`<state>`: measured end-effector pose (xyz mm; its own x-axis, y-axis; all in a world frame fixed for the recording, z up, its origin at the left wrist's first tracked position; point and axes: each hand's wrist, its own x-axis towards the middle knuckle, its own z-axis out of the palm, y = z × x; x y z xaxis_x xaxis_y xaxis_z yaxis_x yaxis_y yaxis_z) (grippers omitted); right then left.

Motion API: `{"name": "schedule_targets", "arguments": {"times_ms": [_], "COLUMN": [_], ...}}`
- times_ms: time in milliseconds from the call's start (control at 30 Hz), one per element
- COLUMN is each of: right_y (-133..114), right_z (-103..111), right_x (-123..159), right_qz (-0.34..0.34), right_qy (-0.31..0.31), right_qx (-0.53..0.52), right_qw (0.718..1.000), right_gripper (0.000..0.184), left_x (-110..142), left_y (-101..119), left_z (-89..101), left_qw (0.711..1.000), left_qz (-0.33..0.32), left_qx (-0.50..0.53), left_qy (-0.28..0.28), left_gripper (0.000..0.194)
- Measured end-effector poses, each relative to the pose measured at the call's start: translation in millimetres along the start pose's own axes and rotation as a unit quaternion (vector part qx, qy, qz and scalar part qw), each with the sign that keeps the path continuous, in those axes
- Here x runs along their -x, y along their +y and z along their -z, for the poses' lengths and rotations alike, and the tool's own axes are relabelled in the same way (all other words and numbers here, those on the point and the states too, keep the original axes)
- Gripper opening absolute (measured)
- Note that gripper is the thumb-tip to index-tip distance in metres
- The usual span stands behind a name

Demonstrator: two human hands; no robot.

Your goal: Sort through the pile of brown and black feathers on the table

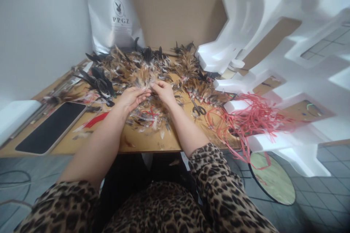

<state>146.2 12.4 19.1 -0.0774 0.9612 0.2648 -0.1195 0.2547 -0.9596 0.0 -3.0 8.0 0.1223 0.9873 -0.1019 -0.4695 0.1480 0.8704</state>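
My left hand (136, 97) and my right hand (163, 93) meet over the middle of the table. Both pinch the lower end of a bunch of brown feathers (142, 75), whose tips fan out away from me. Behind it lies a heap of brown and black feathers (117, 62). Below my hands, loose feathers (149, 120) are scattered with bits of red ribbon. To the right of my right hand are more feather bunches (206, 91) and a pair of dark-handled scissors (198, 109). The exact grip of the fingertips on the quills is too small to make out.
A phone (51, 127) lies at the left of the wooden table (153, 145). White foam packaging (306, 65) stands on the right, with a tangle of red ribbon (254, 120) over it. A silver bag (115, 18) is at the back. A round stool (273, 178) stands below right.
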Motion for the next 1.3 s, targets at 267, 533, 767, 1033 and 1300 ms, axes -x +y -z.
{"name": "schedule_targets", "arguments": {"times_ms": [267, 533, 767, 1033, 1300], "right_y": [8, 6, 5, 4, 9], "right_z": [-4, -2, 1, 0, 26], "right_x": [0, 1, 1, 1, -9], "right_qz": [0.080, 0.034, -0.008, -0.013, 0.010], "right_qy": [0.003, -0.018, -0.058, -0.054, -0.078], "right_qx": [0.074, 0.031, -0.037, -0.040, 0.215], "right_qw": [0.994, 0.999, 0.998, 0.998, 0.973], "right_gripper": [0.020, 0.021, 0.022, 0.019, 0.019], "left_x": [3, 0, -2, 1, -3], "left_y": [0, -5, -5, -4, 6], "left_z": [-4.7, -1.9, -2.1, -1.2, 3.6], "left_qw": [1.000, 0.992, 0.975, 0.974, 0.987], "left_qz": [0.019, -0.062, -0.109, -0.104, -0.108], "left_qx": [-0.017, -0.112, -0.191, -0.201, -0.071], "left_qy": [-0.003, 0.022, 0.019, 0.000, 0.099], "left_gripper": [0.005, 0.016, 0.028, 0.025, 0.016]}}
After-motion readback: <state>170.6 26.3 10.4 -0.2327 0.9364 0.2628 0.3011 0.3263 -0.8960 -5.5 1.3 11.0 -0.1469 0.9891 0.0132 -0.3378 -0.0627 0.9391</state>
